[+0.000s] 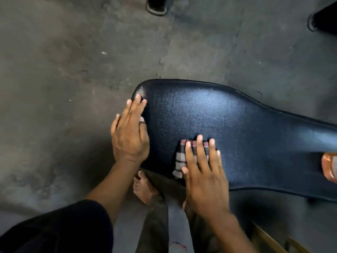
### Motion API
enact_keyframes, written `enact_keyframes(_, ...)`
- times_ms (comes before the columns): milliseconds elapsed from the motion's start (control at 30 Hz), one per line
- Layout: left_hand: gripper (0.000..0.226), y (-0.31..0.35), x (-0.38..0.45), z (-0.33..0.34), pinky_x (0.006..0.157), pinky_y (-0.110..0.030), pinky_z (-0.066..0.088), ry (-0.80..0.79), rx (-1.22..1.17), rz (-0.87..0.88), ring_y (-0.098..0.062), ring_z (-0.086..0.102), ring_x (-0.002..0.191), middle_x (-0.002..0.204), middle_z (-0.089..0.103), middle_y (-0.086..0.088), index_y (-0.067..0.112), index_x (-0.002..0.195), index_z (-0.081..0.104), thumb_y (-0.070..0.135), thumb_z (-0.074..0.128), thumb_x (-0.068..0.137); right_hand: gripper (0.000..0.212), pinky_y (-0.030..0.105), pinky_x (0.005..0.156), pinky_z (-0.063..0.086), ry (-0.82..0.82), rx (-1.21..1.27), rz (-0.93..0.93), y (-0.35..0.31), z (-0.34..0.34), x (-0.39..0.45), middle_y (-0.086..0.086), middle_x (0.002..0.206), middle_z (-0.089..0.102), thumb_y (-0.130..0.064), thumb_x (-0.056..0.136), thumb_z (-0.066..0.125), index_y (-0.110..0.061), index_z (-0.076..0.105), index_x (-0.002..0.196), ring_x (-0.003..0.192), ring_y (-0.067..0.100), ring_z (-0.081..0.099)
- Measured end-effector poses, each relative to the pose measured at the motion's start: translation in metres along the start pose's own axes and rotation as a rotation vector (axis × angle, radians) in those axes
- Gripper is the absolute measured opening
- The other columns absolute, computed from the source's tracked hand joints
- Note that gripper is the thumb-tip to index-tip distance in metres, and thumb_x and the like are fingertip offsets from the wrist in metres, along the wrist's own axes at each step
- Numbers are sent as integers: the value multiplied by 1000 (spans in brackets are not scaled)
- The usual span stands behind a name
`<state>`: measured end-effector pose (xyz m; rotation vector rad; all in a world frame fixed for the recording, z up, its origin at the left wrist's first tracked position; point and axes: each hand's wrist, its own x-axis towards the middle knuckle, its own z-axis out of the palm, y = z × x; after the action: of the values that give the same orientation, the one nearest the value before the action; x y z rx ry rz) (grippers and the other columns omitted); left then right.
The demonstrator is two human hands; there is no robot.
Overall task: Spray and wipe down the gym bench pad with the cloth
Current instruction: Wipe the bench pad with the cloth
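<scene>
We're mid-wipe, judging by the layout. Right hand [202, 172] is flat, fingers spread, pressing the checked cloth [179, 161] onto the near edge of the bench pad [228, 121]; the cloth sticks out left of and beyond the fingertips. Left hand [129, 132] is open too, palm down on the pad's rounded end, bracing, gripping nothing.

The pad shines just past both hands, which could be spray or only glare on vinyl; we can't tell. Assume spraying is done and the narrow stretch running off to the right of the right hand is left to wipe.

Further right on the pad sits an orange bottle [330, 167], cut by the frame edge, probably the sprayer. It's in the wipe path and needs lifting.

Below the hands: our bare feet [144, 187]. Far side of the pad: bare grey floor [73, 61], someone's shoe [156, 6] well clear.
</scene>
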<state>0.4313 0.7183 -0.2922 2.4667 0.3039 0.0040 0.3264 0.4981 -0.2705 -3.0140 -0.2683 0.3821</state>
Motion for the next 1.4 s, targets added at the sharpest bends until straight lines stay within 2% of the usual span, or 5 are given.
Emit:
enact_keyframes(633, 60, 124, -52, -101, 135, -56, 9, -624, 426, -187, -18, 20, 166, 177, 29, 5, 30, 171, 18, 29, 36, 114, 76, 69, 99, 60, -342, 115, 268, 58, -75, -42, 15, 177, 21, -6, 88, 47, -27, 54, 160, 154, 53, 43)
enact_keyframes(667, 59, 136, -66, -104, 135, -54, 10, -646, 432, -150, -19, 20, 166, 178, 25, 5, 28, 171, 18, 29, 35, 114, 76, 55, 31, 53, -369, 168, 237, 66, -85, -57, 12, 178, 23, -10, 83, 41, -26, 57, 156, 159, 48, 36)
enact_keyframes(700, 59, 149, -78, -105, 134, -50, 11, -688, 412, -132, -20, 19, 166, 180, 19, 3, 26, 171, 17, 29, 34, 115, 80, 23, 112, -44, -337, 208, 212, 75, -90, -67, 7, 182, 19, -11, 86, 38, -26, 42, 164, 168, 39, 15)
enact_keyframes(733, 59, 161, -87, -106, 132, -43, 9, -736, 356, -155, -21, 16, 167, 181, 12, 2, 25, 172, 14, 31, 33, 116, 81, 48, 137, 5, -284, 269, 249, 83, -92, -71, 3, 182, 14, -10, 95, 36, -25, 18, 172, 170, 32, -1)
enact_keyframes(1400, 70, 434, -152, -24, 130, -48, 29, -896, 421, 330, -27, 47, 153, 168, 47, -6, 23, 165, 39, 36, 64, 101, 69, 35, 120, 49, -106, 920, 703, 217, -212, -185, -4, 172, 46, -7, 100, 53, -33, 48, 163, 150, 20, 56)
